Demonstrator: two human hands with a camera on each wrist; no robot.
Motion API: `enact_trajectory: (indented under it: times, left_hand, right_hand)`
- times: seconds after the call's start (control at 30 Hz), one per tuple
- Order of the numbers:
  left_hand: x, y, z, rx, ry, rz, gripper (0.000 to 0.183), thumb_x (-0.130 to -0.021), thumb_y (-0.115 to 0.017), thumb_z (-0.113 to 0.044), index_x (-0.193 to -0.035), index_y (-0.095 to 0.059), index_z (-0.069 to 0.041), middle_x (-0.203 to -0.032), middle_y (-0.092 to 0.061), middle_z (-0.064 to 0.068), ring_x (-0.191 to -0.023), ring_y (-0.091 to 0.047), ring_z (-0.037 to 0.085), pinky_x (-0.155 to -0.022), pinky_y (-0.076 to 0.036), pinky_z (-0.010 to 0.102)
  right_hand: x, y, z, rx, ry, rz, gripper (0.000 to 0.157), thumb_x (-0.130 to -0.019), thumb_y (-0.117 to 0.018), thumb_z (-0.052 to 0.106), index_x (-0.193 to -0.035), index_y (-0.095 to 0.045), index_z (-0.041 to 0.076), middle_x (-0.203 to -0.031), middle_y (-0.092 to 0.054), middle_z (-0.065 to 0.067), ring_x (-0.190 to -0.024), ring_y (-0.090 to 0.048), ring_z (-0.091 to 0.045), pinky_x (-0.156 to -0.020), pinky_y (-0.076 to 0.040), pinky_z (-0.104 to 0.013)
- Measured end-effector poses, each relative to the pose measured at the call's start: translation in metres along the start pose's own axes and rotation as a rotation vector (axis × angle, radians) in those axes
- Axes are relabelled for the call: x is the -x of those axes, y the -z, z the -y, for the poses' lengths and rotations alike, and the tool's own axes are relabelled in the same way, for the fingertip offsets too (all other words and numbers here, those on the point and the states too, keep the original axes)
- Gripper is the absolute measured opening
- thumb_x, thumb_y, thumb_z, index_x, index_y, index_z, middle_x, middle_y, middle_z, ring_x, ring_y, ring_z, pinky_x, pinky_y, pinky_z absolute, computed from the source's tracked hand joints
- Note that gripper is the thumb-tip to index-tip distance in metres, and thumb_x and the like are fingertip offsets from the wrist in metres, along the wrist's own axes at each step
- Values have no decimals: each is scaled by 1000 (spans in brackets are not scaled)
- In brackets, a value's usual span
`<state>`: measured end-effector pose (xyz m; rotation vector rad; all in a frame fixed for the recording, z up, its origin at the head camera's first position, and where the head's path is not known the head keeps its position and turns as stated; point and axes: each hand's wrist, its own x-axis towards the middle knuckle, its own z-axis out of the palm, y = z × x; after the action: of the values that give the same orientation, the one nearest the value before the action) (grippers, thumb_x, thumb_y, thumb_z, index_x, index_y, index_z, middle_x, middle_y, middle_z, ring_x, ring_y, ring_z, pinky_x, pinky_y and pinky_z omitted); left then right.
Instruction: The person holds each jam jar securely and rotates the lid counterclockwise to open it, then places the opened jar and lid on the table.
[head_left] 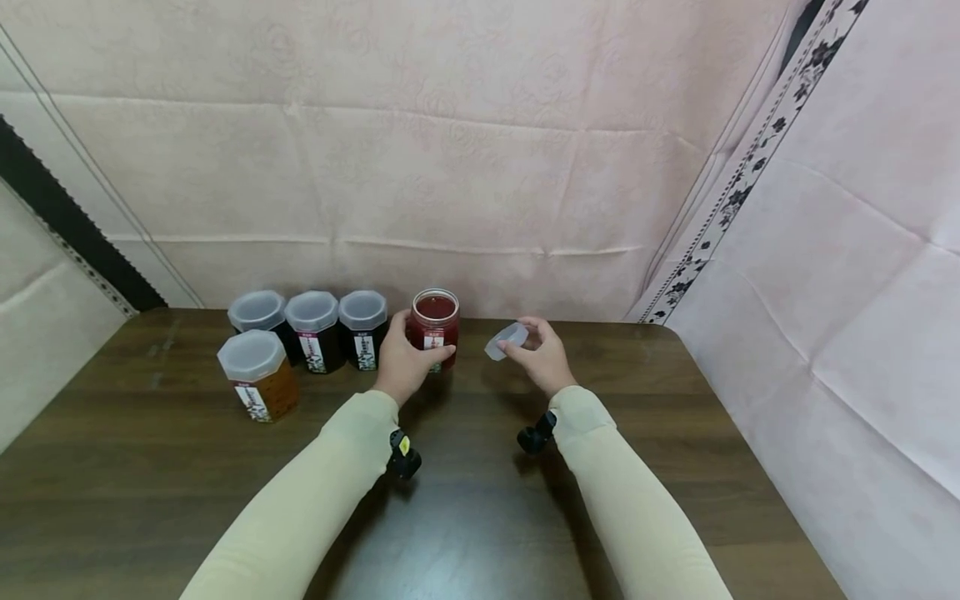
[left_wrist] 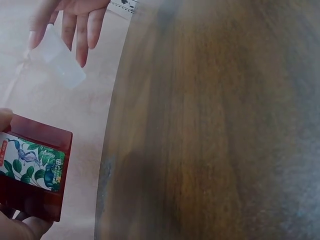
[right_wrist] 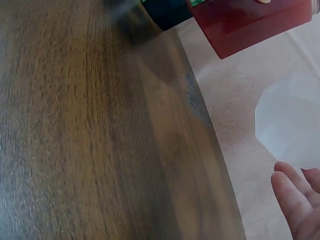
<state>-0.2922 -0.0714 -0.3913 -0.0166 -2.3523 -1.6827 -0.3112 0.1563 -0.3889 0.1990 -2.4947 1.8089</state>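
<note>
My left hand [head_left: 405,358] grips a jar of dark red contents [head_left: 435,321], its thumb across the front near the label. No lid sits on that jar, so its round mouth shows from above. In the left wrist view the red jar [left_wrist: 37,135] bears a label with green leaves. To the right, my right hand [head_left: 543,358] pinches a translucent, many-sided plastic lid [head_left: 507,340], held tilted and apart from the jar. The right wrist view shows the lid [right_wrist: 290,120] above the fingertips [right_wrist: 290,192], with the red jar [right_wrist: 255,25] beyond it.
Left of my left hand stand three dark jars with translucent lids [head_left: 257,310] [head_left: 313,312] [head_left: 363,310]. An orange-brown jar [head_left: 273,392], lidded too, is in front of them. Pale cloth [head_left: 450,167] hangs behind the brown wooden table [head_left: 465,533].
</note>
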Motion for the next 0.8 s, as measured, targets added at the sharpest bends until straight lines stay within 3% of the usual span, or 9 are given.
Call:
enact_trajectory:
  times: [0.5,0.8]
  left_hand:
    - [-10,-4,6,-45,16,-13,75,-79,-81,-22,-140,-39,-8,-138,-46,14,-128,-43,29,-109,-35,49]
    - [-12,-7,14,-27,35,0,75,-79,-81,-22,-140,-39,-9,-138,-48,13,-127,-44,28,-109,-36,48]
  right_hand:
    - [-11,-5,-4,-75,-66,-12,55,-89,-70,22,-137,-46,10,-132,-50,-11,-116,-53,-26,-96,-47,-40]
    - [-17,-9,-11,-54,-76,-15,54,-88,-71,19,-136,-48,7,-133,-51,-13,-118,-53,-28,-97,-46,-41]
